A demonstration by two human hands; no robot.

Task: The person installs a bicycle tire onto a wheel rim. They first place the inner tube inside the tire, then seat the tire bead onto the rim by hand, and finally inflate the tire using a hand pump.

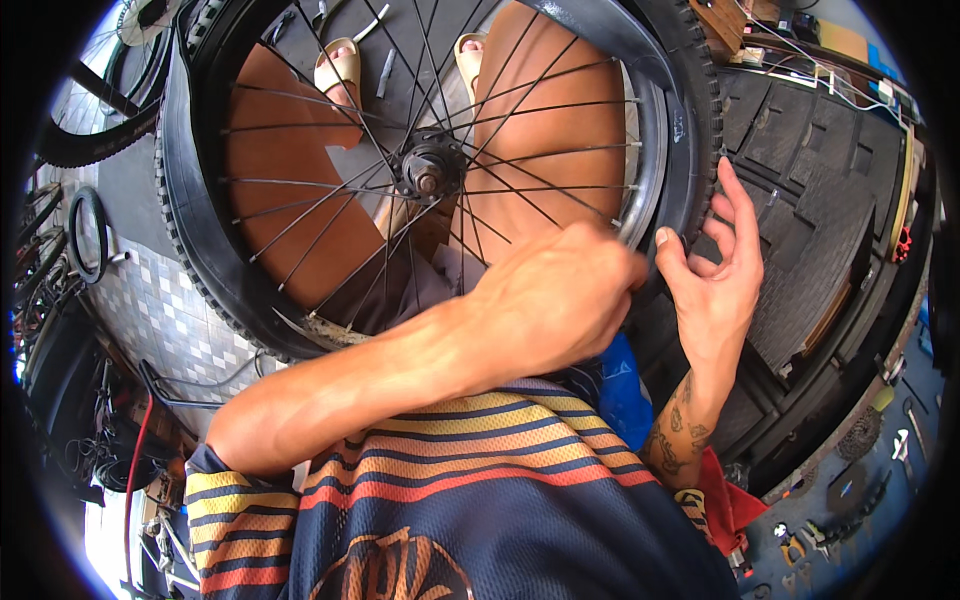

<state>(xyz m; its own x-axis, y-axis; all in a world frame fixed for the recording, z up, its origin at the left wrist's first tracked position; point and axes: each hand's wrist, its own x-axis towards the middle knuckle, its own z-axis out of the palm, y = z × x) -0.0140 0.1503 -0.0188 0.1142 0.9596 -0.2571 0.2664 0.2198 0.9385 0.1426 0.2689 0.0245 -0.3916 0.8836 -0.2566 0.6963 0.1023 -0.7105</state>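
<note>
A spoked bicycle wheel stands across my lap, its black hub (428, 178) at the centre. Round it runs a knobbly black tyre (697, 110), and beside the tyre a strip of grey rim (654, 140) shows on the right. My left hand (565, 295) reaches across to the wheel's lower right, closed in a fist by the rim. Its fingertips are hidden and slightly blurred, so what they pinch cannot be seen. My right hand (718, 275) grips the tyre's right edge, thumb on the near sidewall and fingers against the tread.
Dark tool cases (800, 200) lie to the right, with a blue tool board (850, 500) beyond at lower right. More bicycle wheels (88, 235) stand along the left. A red hose (138, 450) hangs at lower left. Blue plastic (625, 390) lies below my hands.
</note>
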